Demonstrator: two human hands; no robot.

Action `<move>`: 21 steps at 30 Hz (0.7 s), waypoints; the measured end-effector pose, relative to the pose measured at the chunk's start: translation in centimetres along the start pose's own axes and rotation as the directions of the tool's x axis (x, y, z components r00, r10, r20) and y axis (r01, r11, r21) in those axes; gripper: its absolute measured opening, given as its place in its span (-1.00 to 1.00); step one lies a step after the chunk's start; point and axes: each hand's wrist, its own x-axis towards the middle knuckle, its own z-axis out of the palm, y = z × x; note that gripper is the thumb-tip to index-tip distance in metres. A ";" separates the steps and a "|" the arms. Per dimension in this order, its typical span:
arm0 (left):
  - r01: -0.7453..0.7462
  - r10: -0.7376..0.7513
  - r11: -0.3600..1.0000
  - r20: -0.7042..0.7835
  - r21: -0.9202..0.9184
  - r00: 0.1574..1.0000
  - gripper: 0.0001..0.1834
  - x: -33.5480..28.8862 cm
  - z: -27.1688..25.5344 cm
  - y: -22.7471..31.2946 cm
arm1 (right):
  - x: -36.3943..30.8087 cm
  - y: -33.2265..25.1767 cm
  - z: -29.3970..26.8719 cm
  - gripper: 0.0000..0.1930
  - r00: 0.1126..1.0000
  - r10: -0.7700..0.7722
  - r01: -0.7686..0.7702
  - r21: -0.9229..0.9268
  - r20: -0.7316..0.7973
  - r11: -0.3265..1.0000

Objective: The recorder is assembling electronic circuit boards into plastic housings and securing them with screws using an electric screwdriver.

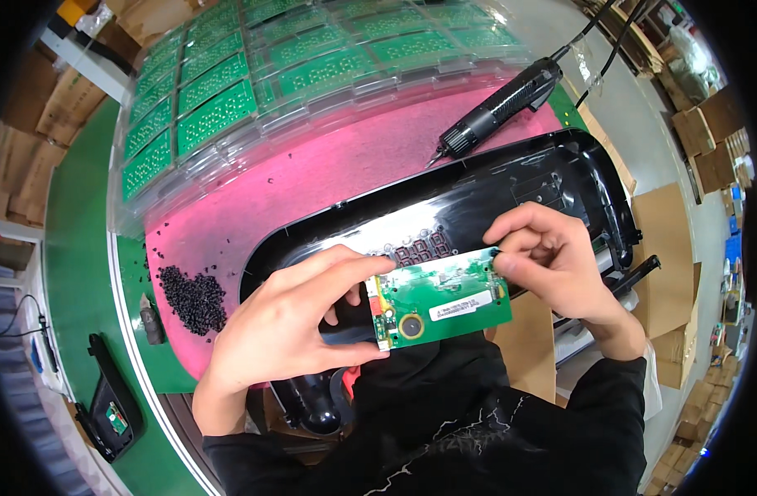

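A green circuit board [416,316] with a round buzzer and a white label is held up between my two hands. My left hand [300,310] grips its left end, thumb at the lower corner and forefinger at the upper one. At the upper right corner, my right hand [548,260] pinches the board between thumb and fingers. Beneath and behind it lies a long black plastic housing [486,192], open side up, with a row of digit-shaped cutouts [422,246] partly hidden by the board.
A black electric screwdriver [502,107] rests across the housing's far edge. Stacked clear trays of green circuit boards [312,66] stand at the back. Loose black screws [192,302] lie piled on the pink mat [230,215]. Another black housing [110,405] sits far left; cardboard boxes [664,223] stand right.
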 end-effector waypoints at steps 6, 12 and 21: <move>0.088 -0.085 0.986 -0.026 0.143 0.996 -0.27 0.1 -0.1 -0.3 | 1.6 1.0 -0.8 -0.18 0.972 -0.160 0.202 -0.265 0.172 0.943; 0.161 -0.140 0.926 -0.085 0.342 0.987 -0.27 0.9 0.4 -0.6 | 4.4 1.9 -1.3 -0.31 0.876 -0.410 0.478 -0.573 0.254 0.666; 0.182 -0.167 0.869 -0.073 0.460 0.983 -0.34 1.2 0.4 -0.2 | 4.7 2.4 -1.2 -0.37 0.868 -0.416 0.489 -0.611 0.271 0.622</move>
